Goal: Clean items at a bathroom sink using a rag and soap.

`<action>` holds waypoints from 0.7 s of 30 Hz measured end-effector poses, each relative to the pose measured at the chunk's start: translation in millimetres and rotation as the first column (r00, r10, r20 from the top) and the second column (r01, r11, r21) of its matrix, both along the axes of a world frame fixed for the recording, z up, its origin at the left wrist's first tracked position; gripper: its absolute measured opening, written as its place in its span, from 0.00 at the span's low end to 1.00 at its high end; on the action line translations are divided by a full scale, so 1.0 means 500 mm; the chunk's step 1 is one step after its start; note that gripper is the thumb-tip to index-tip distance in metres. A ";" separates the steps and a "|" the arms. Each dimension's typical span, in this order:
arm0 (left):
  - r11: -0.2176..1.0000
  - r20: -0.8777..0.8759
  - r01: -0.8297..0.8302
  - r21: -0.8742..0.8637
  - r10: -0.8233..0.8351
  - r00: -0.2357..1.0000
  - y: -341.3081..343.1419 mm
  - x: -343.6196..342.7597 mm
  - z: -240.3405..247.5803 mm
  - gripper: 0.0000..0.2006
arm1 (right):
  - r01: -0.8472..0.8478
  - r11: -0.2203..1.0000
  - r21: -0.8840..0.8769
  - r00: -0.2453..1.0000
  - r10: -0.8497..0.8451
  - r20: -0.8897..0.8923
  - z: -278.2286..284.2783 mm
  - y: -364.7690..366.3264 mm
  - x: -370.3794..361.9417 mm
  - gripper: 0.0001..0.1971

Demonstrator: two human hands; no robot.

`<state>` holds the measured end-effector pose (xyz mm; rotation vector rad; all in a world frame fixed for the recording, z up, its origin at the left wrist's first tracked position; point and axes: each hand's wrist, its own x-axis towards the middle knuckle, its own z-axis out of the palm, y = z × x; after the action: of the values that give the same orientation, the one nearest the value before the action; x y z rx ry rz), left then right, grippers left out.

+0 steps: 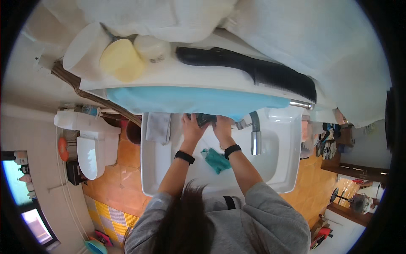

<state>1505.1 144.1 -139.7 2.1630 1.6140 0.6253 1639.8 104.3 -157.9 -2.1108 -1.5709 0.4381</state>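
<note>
At the back of the white sink (146, 169), my left hand (193, 129) and my right hand (222, 128) grip a dark, blackish-green object (206, 119) from both sides. A hanging light blue towel (190, 99) hides its far part, so its kind cannot be made out. My fingertips are partly covered too. Between my forearms, a crumpled green cloth (216, 161) lies on the sink's flat surface. To the right of my right hand stands a faucet (256, 142) with a grey hose and chrome spout. Left of my left hand, a folded grey cloth (158, 129) rests on the rim.
Above the sink, a shelf holds a large black comb (249, 65), a yellow cup (122, 60) and a white container (86, 48). A toilet (89, 148) stands at the left. Orange tiles (116, 182) cover the floor. The basin (268, 163) lies below the faucet.
</note>
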 end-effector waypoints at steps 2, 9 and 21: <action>0.995 -0.038 -0.067 -0.071 0.064 0.997 0.002 0.017 -0.021 0.34 | -0.003 0.998 0.060 1.000 0.003 -0.004 -0.003 -0.001 -0.002 0.21; 0.921 0.454 -0.024 -0.389 0.214 0.865 -0.096 -0.013 -0.065 0.28 | 0.065 0.992 0.105 0.932 -0.023 -0.362 0.025 -0.111 -0.010 0.31; 0.944 0.413 0.319 0.086 -0.325 0.851 -0.275 0.372 0.007 0.32 | 0.441 0.864 0.244 0.808 -0.263 -0.528 0.034 -0.350 0.351 0.27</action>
<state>1691.2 6.5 -136.4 2.0566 0.9954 0.9197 1815.4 -70.6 -141.1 -1.7771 -0.8602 0.4556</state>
